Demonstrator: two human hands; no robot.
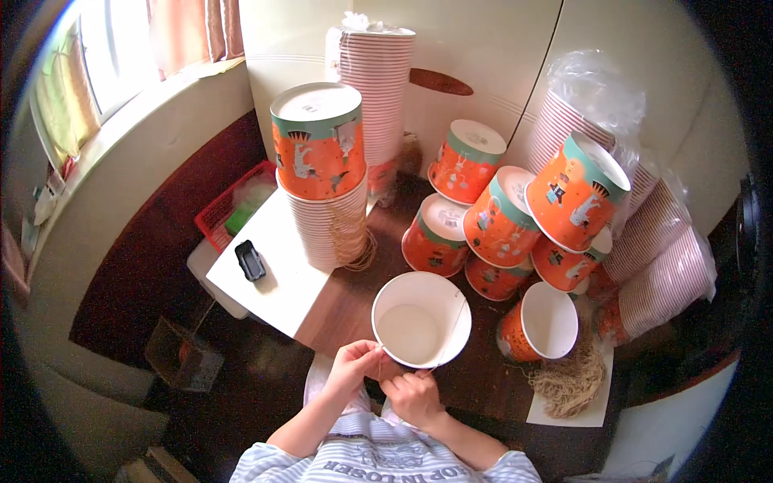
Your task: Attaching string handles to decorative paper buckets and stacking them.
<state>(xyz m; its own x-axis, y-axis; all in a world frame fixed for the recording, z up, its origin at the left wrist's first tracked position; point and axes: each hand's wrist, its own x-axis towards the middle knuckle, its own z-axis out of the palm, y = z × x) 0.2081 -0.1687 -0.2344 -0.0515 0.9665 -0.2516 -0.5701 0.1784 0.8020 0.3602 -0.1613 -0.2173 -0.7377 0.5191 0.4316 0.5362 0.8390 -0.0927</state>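
An open paper bucket (pixel 409 324), white inside, stands on the table's near edge in front of me. A thin strand of twine (pixel 451 326) crosses the right side of its mouth, running from the far rim down to the near rim. My left hand (pixel 354 366) pinches a thin strand at the bucket's near-left rim, thumb and fingertips together. Just below the near rim, my right hand (pixel 412 397) is closed in a fist, and the strand leads toward it. What lies inside that fist is mostly hidden.
Orange-and-green buckets (pixel 499 217) stand upside down in a pile at right. Another bucket (pixel 550 320) lies tipped beside a loose twine bundle (pixel 570 382). Nested stacks (pixel 322 225) rise at left, near a black tray-like object (pixel 250 261) and a red basket (pixel 233 205).
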